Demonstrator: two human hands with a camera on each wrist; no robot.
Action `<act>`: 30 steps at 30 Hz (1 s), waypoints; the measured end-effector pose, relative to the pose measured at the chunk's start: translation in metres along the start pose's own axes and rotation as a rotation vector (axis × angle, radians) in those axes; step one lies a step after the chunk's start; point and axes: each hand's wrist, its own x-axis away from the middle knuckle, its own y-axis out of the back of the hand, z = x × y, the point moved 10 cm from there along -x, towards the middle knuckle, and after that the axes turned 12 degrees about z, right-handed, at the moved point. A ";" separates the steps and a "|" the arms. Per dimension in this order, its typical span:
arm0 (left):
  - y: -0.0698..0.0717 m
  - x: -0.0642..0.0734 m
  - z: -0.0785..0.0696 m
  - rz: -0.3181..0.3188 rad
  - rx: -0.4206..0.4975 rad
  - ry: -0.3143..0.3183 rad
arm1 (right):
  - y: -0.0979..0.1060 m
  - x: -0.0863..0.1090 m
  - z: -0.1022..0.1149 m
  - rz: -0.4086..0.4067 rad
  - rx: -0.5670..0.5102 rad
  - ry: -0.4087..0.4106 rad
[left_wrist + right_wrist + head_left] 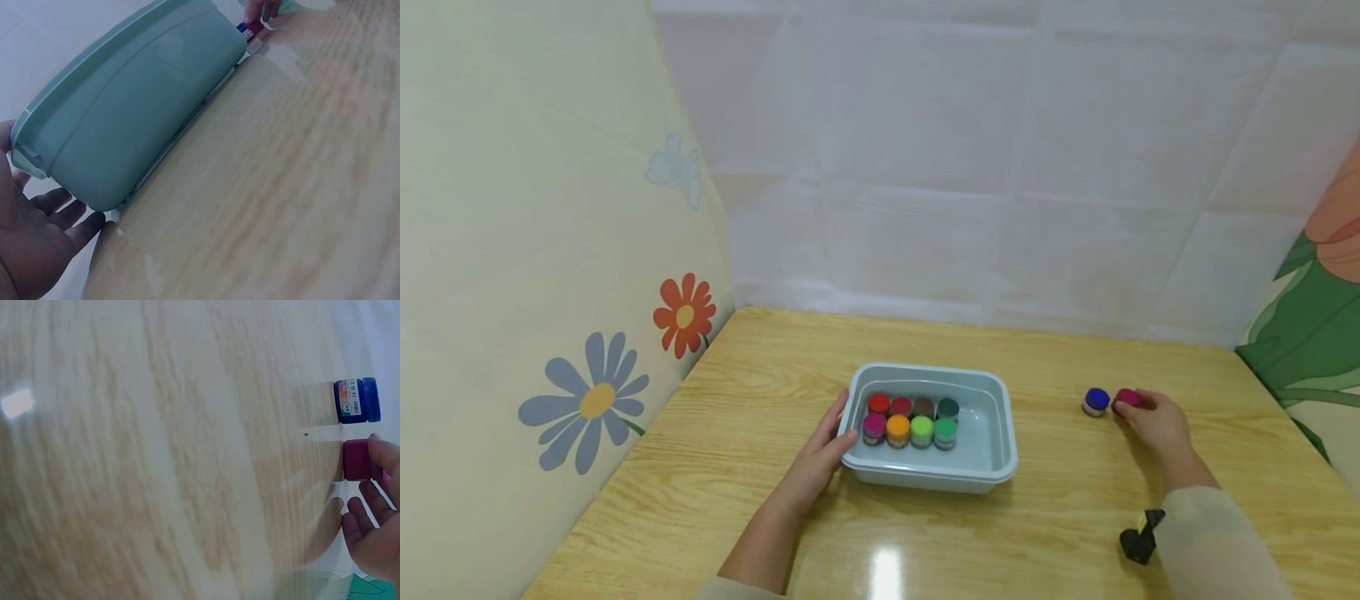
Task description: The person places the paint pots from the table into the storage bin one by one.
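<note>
A pale blue-green plastic tub [981, 433] stands on the table, with two rows of small paint jars [898, 431] in its left part. My left hand [816, 458] holds the tub's left end, thumb over the rim and fingers along the outer wall; the left wrist view shows those fingers [81, 231] spread against its side. Out on the right, my right hand [1157, 423] pinches a magenta paint jar [357, 459] by its lid between thumb and fingers. The jar stands upright on the table. A blue paint jar [1096, 402] with a label stands just left of it.
A small black object [1138, 543] with a yellow mark lies or hangs beside the right sleeve. Behind the wooden table [790, 350] hangs a white cloth [887, 167]. Printed flower panels [597, 402] flank both sides.
</note>
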 end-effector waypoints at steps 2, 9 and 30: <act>0.000 0.000 0.000 -0.002 -0.002 0.003 | 0.000 0.001 0.000 -0.011 -0.005 0.002; 0.000 -0.001 0.001 -0.003 -0.003 0.005 | 0.004 0.004 -0.002 -0.065 -0.088 -0.020; 0.000 -0.001 -0.001 0.002 -0.015 -0.027 | 0.002 0.026 0.039 -0.110 -0.276 0.086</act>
